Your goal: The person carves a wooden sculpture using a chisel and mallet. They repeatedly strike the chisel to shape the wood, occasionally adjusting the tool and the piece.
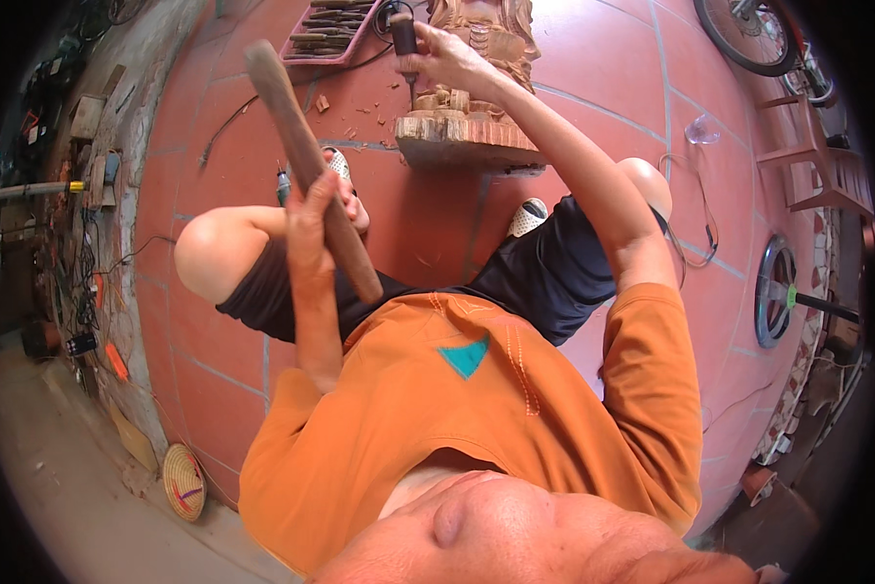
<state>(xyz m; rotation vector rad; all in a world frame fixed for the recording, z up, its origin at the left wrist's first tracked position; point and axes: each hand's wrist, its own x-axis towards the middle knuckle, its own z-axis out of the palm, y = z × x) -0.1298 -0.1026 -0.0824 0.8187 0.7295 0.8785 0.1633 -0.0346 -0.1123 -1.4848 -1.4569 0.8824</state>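
Observation:
My left hand (313, 229) is wrapped round a long wooden mallet (291, 122), a plain club-like bar. It slants up and forward from near my lap. At the far middle my right hand (449, 60) holds a chisel (404, 37) with a dark handle. Its thin metal shank points down at the left side of a carved wooden figure (469, 138). That carving stands on a thick, rough-edged base, and its upper part runs out of the picture. The mallet's far end is apart from the chisel.
A pink basket (287, 54) of several carving tools sits left of the carving, beside wood chips (322, 102) and a dark cable. A green-and-black tool (283, 185) lies by my left foot. To the right are a clear plastic cup (702, 129), a looped cord, a wheel and chairs.

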